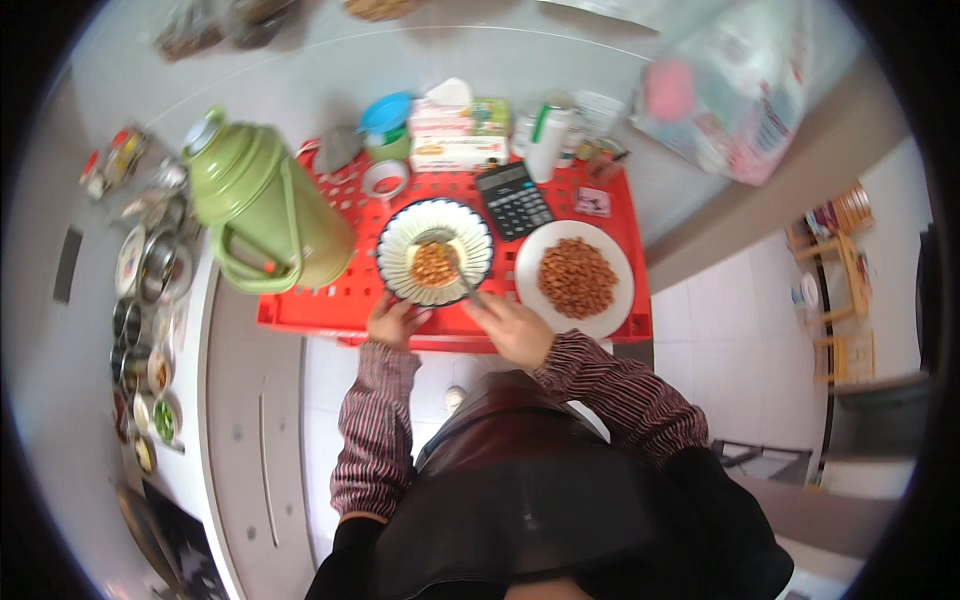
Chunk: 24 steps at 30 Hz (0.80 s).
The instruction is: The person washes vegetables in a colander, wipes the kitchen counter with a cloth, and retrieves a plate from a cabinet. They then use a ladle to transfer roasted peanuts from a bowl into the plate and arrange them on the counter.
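A fluted white bowl [399, 232] with a dark scalloped rim stands on a red perforated plastic crate [330, 307]. Brownish-orange chopped food, perhaps crushed nuts, [435, 264] lies in its bottom. At the bowl's near left edge, my left hand [395, 321] grips the rim. My right hand [511, 324] holds the handle of a metal spoon [463, 281], whose bowl-shaped end rests inside the dish. Right of that hand is a white plate [529, 300] heaped with reddish-brown peanuts [577, 277].
A green thermos flask [262, 202] towers at the left of the crate. Behind the bowl are a black calculator [516, 201], a small white strainer [385, 180], boxes [459, 146] and a white bottle [549, 146]. Dishes of ingredients [163, 420] line the left counter. A plastic bag [720, 105] hangs at right.
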### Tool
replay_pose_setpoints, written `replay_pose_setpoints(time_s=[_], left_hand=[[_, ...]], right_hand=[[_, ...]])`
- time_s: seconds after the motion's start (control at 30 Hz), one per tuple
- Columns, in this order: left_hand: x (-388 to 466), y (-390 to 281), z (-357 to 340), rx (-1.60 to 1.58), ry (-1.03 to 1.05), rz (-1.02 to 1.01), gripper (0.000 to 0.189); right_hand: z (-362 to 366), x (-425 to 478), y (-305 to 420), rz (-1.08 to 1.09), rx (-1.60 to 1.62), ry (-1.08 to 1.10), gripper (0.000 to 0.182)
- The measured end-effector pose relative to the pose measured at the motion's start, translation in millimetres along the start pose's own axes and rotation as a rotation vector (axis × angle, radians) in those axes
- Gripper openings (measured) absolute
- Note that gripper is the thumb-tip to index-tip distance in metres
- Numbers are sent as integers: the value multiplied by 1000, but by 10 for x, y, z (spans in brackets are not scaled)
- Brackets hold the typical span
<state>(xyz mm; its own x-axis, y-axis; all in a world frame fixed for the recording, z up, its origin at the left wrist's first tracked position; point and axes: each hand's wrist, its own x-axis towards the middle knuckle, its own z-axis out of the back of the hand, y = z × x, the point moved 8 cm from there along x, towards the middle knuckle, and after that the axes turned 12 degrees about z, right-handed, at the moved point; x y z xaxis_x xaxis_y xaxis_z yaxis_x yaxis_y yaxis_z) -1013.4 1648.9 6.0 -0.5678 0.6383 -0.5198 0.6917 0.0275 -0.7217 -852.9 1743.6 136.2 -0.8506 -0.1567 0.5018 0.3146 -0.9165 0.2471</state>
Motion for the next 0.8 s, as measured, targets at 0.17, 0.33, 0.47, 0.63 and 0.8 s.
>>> replay_pose_setpoints(time_s=[0.17,0.33,0.47,0.63,0.8], left_hand=[[-241,-38,-119,-42,-97,98,38],[-332,3,-151,-21,-148,118,39],[-291,48,-127,-36,-137,126,36],[-192,53,-186,-20,-100,138,30],[-193,25,-164,-19,-116,112,27]], right_hand=[[5,-68,68,28,20,-31,40],[-38,-162,133,30,42,-66,37],[-43,-222,161,11,71,-83,35],[78,-244,21,-4,59,-100,34],[110,-218,-101,-27,-5,-101,34]])
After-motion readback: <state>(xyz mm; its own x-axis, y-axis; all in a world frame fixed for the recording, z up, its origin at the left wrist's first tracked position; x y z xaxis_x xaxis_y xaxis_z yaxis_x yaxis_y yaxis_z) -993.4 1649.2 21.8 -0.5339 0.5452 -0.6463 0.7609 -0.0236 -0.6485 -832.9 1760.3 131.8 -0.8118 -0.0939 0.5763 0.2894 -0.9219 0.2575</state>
